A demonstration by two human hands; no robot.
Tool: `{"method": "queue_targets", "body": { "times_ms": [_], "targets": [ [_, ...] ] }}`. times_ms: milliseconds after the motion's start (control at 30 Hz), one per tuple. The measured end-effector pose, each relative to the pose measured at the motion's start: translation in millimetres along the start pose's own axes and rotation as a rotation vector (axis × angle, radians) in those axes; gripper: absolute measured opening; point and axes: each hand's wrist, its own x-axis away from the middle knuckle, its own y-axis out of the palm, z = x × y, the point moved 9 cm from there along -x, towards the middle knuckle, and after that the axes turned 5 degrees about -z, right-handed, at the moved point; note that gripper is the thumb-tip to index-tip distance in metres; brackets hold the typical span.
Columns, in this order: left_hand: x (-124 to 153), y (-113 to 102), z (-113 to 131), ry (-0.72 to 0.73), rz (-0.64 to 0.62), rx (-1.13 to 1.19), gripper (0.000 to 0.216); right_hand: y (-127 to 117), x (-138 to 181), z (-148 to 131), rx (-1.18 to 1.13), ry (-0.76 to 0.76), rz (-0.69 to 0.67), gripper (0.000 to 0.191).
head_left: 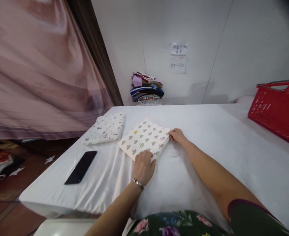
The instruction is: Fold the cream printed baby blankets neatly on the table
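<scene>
A folded white cloth [144, 136] printed with grey mushroom-like shapes lies flat on the table in front of me, turned at an angle. At its near corner, my left hand [144, 167] grips the edge, fingers on top and thumb at the side. My right hand [177, 135] pinches the right corner of the same cloth between thumb and fingers. To the left rests a second folded white cloth [106, 128] with small dark prints, apart from both hands.
The table [208, 131] has a white cover. A black phone [81, 167] lies at its left side. A red plastic basket [279, 113] stands at the right. Folded fabrics [146, 88] are stacked by the wall, below paper signs [179, 57]. A pink curtain [41, 65] hangs at the left.
</scene>
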Motion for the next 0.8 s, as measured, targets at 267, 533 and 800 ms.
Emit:
{"method": "queue_targets", "body": {
  "times_ms": [267, 533, 800],
  "targets": [
    [6, 1, 6, 0.039, 0.017, -0.022, 0.04, -18, 1, -14, 0.182, -0.095, 0.089, 0.045],
    [9, 5, -8, 0.01, -0.065, -0.035, 0.048, -8, 0, -29, 0.271, -0.186, -0.021, 0.042],
    [25, 8, -21, -0.062, -0.172, 0.019, 0.059, 4, 8, -25, 0.357, -0.24, -0.067, 0.054]
  ]
}}
